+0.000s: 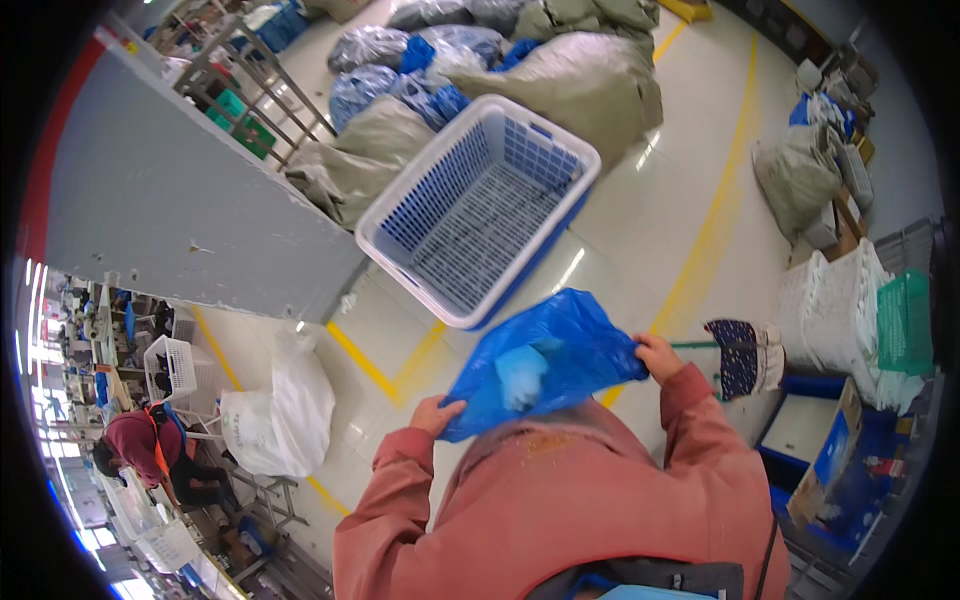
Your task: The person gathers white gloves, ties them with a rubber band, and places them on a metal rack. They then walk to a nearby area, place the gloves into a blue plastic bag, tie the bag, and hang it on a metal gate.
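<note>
A blue plastic bag point(590, 330) is stretched out between my two hands, in front of my body. My left hand point(436, 414) pinches its left edge, and my right hand point(657, 357) grips the right edge. Through the bag's mouth or film a pale light-blue bundle point(522, 376) shows in the middle; I cannot tell what it is. Just beyond the bag stands a white and blue slatted plastic basket point(385, 235) with nothing in it, its near corner close to the bag's far edge.
Stuffed sacks point(590, 85) lie beyond the basket. A grey partition point(200, 190) stands at left, with a white sack point(290, 410) below it. A co-worker point(150, 445) bends over a table at far left. Right are a dark patterned cloth point(735, 355), white bundles point(825, 310) and blue bins point(790, 450).
</note>
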Action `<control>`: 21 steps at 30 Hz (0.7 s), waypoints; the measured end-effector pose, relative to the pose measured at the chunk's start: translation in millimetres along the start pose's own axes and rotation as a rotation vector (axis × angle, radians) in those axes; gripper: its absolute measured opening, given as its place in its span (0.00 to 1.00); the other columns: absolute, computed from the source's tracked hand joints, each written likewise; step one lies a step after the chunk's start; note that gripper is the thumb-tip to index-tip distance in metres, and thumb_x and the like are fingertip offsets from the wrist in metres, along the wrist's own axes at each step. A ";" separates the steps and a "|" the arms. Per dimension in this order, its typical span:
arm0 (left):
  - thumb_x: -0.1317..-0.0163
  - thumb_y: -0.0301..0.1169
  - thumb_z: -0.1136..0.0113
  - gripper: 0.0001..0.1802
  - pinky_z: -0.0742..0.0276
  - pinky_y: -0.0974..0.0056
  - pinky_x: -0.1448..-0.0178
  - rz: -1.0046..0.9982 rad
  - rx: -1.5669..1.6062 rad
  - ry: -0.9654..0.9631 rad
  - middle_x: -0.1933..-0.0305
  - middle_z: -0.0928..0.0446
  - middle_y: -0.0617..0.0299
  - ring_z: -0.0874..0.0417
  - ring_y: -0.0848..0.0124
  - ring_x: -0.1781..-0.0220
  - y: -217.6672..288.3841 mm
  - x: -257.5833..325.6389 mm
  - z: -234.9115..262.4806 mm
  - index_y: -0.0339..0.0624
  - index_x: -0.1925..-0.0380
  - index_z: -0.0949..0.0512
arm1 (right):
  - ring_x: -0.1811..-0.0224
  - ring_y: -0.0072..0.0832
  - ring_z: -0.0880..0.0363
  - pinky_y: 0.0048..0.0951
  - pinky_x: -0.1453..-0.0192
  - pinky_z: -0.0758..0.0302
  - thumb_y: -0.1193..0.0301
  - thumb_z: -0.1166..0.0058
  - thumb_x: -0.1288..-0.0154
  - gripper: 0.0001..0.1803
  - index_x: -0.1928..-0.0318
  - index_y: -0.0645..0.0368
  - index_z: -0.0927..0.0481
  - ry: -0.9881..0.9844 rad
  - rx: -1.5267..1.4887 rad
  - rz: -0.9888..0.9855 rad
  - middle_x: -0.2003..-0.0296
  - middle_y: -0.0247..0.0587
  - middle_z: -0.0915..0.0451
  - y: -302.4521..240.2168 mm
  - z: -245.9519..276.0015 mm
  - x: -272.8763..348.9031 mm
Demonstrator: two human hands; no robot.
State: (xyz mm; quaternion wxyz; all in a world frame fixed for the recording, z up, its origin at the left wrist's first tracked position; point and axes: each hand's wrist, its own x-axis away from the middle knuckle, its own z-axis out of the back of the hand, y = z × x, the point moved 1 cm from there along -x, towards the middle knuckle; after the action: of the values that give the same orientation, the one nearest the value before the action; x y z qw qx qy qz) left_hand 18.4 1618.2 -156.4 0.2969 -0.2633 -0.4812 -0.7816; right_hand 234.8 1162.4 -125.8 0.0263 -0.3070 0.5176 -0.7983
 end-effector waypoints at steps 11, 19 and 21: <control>0.41 0.47 0.32 0.23 0.19 0.51 0.41 0.264 -0.839 -0.206 0.51 0.15 0.45 0.14 0.48 0.48 44.1 -12.8 -36.7 0.44 0.52 0.14 | 0.54 0.21 0.20 0.23 0.48 0.23 0.76 0.48 0.33 0.24 0.36 0.60 0.25 -0.590 -0.520 -0.336 0.53 0.33 0.18 7.0 72.3 -75.1; 0.34 0.34 0.42 0.14 0.18 0.47 0.42 0.324 -0.826 0.259 0.54 0.15 0.39 0.14 0.44 0.51 79.7 -28.3 -32.2 0.41 0.54 0.14 | 0.53 0.18 0.23 0.25 0.47 0.26 0.66 0.43 0.28 0.26 0.32 0.60 0.26 -1.089 -0.118 -0.265 0.52 0.26 0.19 -3.1 105.9 -97.7; 0.34 0.35 0.42 0.14 0.19 0.45 0.42 0.335 -0.756 0.296 0.55 0.15 0.38 0.14 0.42 0.51 83.5 -35.4 -23.7 0.39 0.56 0.14 | 0.49 0.19 0.23 0.26 0.44 0.26 0.65 0.43 0.27 0.25 0.34 0.62 0.24 -1.034 -0.281 -0.350 0.50 0.29 0.18 -3.4 112.6 -98.7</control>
State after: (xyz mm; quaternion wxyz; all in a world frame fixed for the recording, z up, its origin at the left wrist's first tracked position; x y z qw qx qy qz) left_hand 99.7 1574.0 -140.8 0.3678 -0.3130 -0.0642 -0.8733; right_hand 374.0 1108.3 -137.5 0.1024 -0.7399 0.4802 -0.4599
